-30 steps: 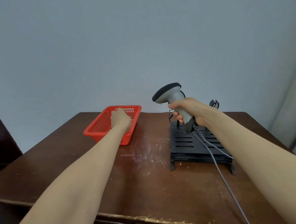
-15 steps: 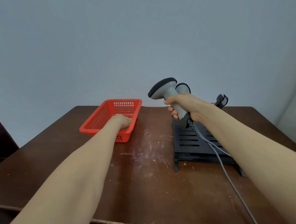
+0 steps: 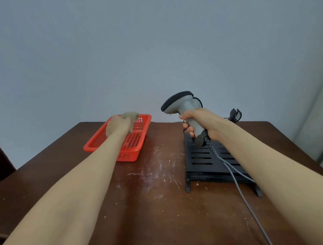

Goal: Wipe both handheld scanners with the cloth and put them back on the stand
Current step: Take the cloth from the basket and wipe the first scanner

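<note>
On the dark brown wooden desk (image 3: 152,206) sit two big things: one red plastic basket with little holes (image 3: 135,147) on the left side and one flat black stand with slots (image 3: 203,162) on the right side. Two bare arms reach out over the desk. The left hand (image 3: 118,125) is above the red basket, and its grip is closed around one soft greyish-brown cloth (image 3: 130,115), which pokes out at the top of the fist, lifted up off the basket floor. The right hand (image 3: 203,122) is above the back part of the black stand, and its grip is wrapped tight around the handle of one grey handheld scanner with a black head (image 3: 178,104). That scanner is up in the air, not touching the stand, with its head pointing to the left. One grey cord (image 3: 246,201) hangs from the bottom of the handle, curly near the hand and then straight, and it runs across the stand and off the near edge of the desk. Just behind the held scanner, a rounded bit of a second scanner (image 3: 197,102) peeks out, mostly hidden. One small black clip (image 3: 235,115) stands at the back right of the stand. White scratch marks (image 3: 158,169) show on the desk between the basket and the stand.
</note>
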